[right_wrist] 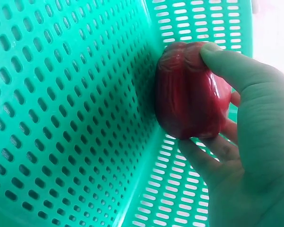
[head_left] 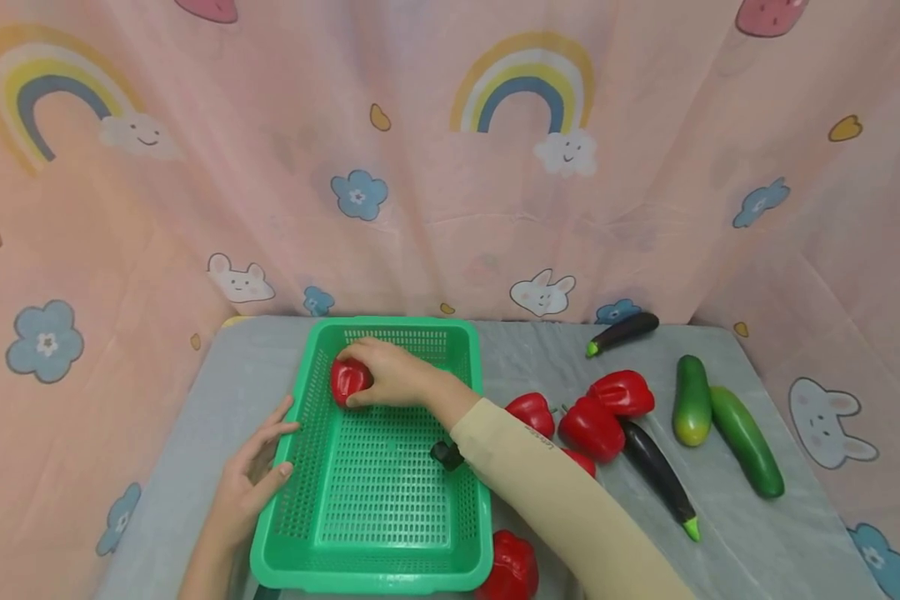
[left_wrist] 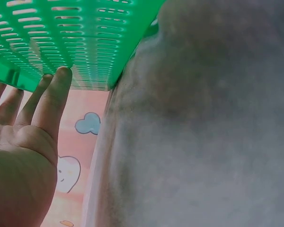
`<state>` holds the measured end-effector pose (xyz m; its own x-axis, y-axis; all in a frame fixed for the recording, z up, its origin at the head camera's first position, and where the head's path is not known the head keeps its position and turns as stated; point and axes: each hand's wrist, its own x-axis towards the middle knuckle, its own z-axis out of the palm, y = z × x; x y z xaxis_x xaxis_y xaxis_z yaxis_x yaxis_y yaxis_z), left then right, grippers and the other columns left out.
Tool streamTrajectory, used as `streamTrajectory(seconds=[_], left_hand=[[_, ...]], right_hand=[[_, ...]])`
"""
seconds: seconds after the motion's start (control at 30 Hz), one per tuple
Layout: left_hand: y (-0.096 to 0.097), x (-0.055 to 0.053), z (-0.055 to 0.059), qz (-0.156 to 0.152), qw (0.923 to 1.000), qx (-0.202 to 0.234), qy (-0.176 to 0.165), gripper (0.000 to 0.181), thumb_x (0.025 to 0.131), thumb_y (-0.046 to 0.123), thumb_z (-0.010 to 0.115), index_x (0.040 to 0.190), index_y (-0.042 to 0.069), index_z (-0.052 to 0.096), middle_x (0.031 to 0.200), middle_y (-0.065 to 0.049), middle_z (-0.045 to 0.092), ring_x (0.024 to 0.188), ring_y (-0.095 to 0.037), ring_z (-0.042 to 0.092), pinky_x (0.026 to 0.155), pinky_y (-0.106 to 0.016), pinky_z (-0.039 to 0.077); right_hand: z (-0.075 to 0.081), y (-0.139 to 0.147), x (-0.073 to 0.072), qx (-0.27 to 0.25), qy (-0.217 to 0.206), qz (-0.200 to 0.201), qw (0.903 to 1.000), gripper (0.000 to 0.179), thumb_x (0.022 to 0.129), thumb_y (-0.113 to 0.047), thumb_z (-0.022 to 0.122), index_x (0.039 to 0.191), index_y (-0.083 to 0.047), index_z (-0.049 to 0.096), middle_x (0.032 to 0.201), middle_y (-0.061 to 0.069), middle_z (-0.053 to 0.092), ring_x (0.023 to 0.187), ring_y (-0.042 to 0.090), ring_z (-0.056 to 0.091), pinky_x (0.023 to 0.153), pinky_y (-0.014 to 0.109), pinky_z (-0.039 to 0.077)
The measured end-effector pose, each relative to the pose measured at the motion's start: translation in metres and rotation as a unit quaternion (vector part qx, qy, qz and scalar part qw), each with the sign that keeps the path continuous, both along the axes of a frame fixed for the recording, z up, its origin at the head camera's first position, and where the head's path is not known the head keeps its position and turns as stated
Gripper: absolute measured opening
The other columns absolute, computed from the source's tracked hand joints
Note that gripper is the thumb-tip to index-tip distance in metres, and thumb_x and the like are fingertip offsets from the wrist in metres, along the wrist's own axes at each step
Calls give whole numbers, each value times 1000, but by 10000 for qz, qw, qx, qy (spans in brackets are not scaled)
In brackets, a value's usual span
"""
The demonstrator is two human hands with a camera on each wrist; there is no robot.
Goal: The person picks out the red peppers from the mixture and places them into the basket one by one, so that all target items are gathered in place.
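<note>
A red bell pepper [head_left: 350, 382] is inside the green plastic basket [head_left: 378, 581], near its far left corner. My right hand [head_left: 396, 372] grips it between thumb and fingers. In the right wrist view the bell pepper [right_wrist: 189, 94] is close to the perforated basket floor, and the right hand [right_wrist: 246, 142] curls round its side. My left hand [head_left: 243, 483] is at the basket's left rim, its fingers spread and straight. The left wrist view has the left hand [left_wrist: 33, 127] with fingertips against the slotted outer wall of the basket [left_wrist: 80, 38].
Right of the basket lie several red bell peppers [head_left: 592, 429], partly behind the right sleeve [head_left: 555, 492]. Another bell pepper [head_left: 512, 567] is by the basket's near right corner. Farther right are two eggplants, one long [head_left: 656, 471] and one small [head_left: 622, 333], and two green cucumbers [head_left: 746, 442].
</note>
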<state>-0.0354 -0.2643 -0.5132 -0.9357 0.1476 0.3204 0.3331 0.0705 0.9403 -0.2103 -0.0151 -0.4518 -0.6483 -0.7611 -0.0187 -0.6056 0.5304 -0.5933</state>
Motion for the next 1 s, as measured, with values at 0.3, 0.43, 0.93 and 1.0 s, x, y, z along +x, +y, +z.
streamTrajectory(seconds=[0.3,0.43,0.93,1.0], left_hand=[[0,0,-2,52,9999,67,99,51,94,-23,56,145,-16,54,174,-26,32,162,-17,33,126,-22,28],[0,-1,-3,39,9999,47,137,51,94,-24,56,145,-16,54,174,-28,32,162,-18,33,126,-22,28],[-1,-1,-5,48,9998,9,171,51,95,-24,55,145,-16,54,174,-24,33,163,-18,33,125,-22,29],[-1,-1,-5,51,9999,-6,144,51,95,-23,55,146,-15,54,175,-23,33,163,-18,32,125,-21,29]], right_hand=[[-2,-1,0,-36,-107,-8,9999,64,95,-31,87,150,-12,62,144,4,61,128,18,59,93,26,58],[-3,0,0,-52,-188,-36,9998,64,96,-31,86,151,-12,61,145,4,61,129,19,59,96,28,57],[-6,1,-2,-96,-328,-185,9992,70,96,-28,86,156,-10,55,150,6,61,129,20,59,95,30,58],[-7,1,-2,-85,-319,-207,9992,71,96,-27,86,157,-10,54,150,6,61,130,20,59,95,31,58]])
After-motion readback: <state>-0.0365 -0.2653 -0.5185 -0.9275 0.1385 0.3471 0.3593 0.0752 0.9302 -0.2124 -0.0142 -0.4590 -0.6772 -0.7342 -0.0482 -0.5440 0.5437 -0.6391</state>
